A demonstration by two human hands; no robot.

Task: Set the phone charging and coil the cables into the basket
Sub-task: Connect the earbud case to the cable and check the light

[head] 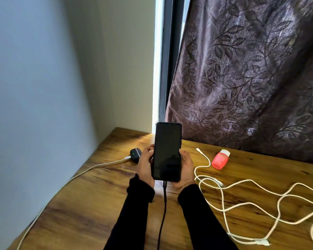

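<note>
Black glass slab, the phone (167, 152), held upright above the bench (101, 192) between both your hands. Left hand (145, 165) curls round its left edge, fingertips on the bezel; right hand (185, 168) cups the lower right corner, thumb along the side. Screen dark. A black cable (163, 210) is seated in the bottom port and hangs straight down between your sleeves.

Handling, as a judgement: phone rigid, smooth, likely slippery at the edges and fragile on the face. Keep the grip on the long sides, low down, and lay it flat rather than letting it slide. Mind the plug; a tug on the cord would lever the port.

White cables (222, 201) sprawl in loose loops on the bench to your right, one free plug (197, 149) near a pink container (220, 159). Soft, light, springy; take them near an end and wind hand over hand. Another white lead (90, 168) runs to a dark earbud case (135, 154), green light showing. No basket in view.
</note>
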